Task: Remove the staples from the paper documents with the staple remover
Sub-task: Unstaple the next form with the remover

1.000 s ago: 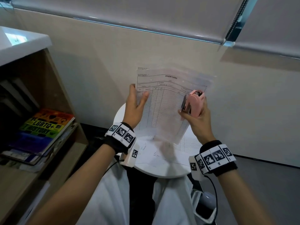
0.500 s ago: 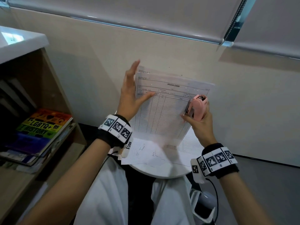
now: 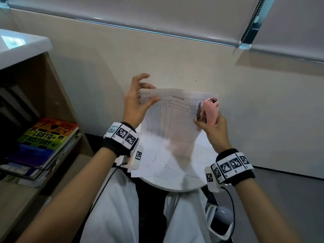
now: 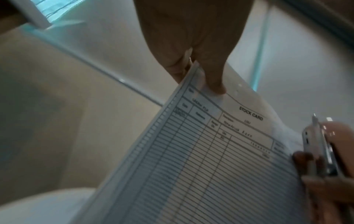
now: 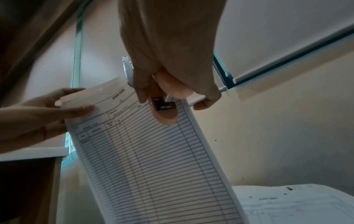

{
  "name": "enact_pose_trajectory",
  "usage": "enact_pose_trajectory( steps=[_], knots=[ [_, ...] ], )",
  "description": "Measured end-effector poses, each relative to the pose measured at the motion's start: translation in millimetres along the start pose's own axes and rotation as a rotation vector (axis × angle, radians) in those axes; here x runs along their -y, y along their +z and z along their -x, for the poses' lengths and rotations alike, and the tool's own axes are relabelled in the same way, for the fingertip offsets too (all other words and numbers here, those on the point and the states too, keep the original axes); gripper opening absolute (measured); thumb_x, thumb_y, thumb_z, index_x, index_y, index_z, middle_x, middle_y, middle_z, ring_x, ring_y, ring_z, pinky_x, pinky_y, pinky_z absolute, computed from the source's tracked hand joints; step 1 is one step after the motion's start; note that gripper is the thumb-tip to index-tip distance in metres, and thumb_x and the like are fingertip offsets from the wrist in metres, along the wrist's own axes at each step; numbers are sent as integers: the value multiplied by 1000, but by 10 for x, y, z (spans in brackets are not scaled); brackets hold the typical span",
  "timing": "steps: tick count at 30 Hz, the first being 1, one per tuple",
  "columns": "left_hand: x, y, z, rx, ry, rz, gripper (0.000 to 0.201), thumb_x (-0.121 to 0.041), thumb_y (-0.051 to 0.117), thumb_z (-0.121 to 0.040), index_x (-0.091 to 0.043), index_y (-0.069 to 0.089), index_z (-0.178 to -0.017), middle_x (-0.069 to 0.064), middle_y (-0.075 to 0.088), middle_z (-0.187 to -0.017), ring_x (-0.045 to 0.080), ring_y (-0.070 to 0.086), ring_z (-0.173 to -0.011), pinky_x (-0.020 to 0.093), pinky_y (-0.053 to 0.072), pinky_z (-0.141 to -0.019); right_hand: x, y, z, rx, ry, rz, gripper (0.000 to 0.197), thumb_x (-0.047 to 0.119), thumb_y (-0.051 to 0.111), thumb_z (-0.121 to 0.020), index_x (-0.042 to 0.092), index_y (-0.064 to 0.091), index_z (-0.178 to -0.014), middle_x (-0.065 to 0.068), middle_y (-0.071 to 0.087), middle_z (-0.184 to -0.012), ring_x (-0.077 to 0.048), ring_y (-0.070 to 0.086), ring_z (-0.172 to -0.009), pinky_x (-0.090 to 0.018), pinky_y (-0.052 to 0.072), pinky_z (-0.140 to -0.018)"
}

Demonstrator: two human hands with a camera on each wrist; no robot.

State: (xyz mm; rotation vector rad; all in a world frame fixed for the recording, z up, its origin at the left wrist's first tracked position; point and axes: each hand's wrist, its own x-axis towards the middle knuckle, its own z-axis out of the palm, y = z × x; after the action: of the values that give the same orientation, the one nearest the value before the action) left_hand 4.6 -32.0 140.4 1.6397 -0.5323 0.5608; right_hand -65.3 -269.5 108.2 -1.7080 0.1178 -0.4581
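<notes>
Loose sheets (image 3: 163, 163) lie on the round white bench (image 3: 175, 185) under the raised hands. At the left a wooden shelf (image 3: 57, 95) holds stacked books (image 3: 40, 142). A cable (image 3: 105, 183) runs from the left wristband across white-clad legs (image 3: 112, 211).

The stapled form (image 3: 171, 120), headed STOCK CARD, is held up over the bench, its long axis near upright and its heading edge on top. The left hand (image 3: 135, 102) pinches the form's top left corner between thumb and fingers, the other fingers spread loose. The right hand (image 3: 212, 128) has its grip closed round the pink remover (image 3: 209, 111) at the form's right edge near the top, metal end toward the sheet.

Behind stands a beige wall (image 3: 175, 58) with grey blinds (image 3: 140, 11) above, and the floor (image 3: 289, 207) is grey.
</notes>
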Motion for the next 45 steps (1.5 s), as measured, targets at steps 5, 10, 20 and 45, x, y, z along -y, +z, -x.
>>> enact_pose_trajectory(
  steps=[5, 10, 20, 45],
  knots=[
    [240, 32, 8, 48, -321, 180, 28, -12, 68, -85, -14, 59, -111, -8, 70, -99, 8, 66, -95, 34, 54, -90, 71, -2, -95, -48, -10, -28, 36, -2, 75, -76, -5, 58, -108, 1, 62, -81, 0, 61, -68, -16, 53, -65],
    [-14, 127, -68, -141, -51, 78, 9, -19, 54, -95, -10, 55, -95, -4, 61, -85, 13, 59, -79, 34, 52, -73, 327, 12, -144, -77, -134, -67, 48, -6, 75, -75, -8, 55, -118, -6, 66, -92, -10, 65, -84, -25, 57, -76],
    [123, 270, 117, 44, -209, 134, 51, -14, 62, -90, -6, 31, -129, -4, 53, -121, 0, 57, -109, 19, 52, -89, 156, -6, -60, -9, -34, 3, 53, 6, 81, -72, -4, 53, -116, -23, 64, -106, -24, 67, -91, -33, 60, -76],
    [463, 238, 170, -53, 143, -172, 29, -10, 66, -86, -5, 66, -115, 13, 55, -124, -7, 56, -97, 16, 56, -79, 47, -25, -14, -101, 26, -126, 41, 4, 77, -77, -3, 59, -112, -5, 69, -94, -22, 67, -88, -33, 57, -76]
  ],
)
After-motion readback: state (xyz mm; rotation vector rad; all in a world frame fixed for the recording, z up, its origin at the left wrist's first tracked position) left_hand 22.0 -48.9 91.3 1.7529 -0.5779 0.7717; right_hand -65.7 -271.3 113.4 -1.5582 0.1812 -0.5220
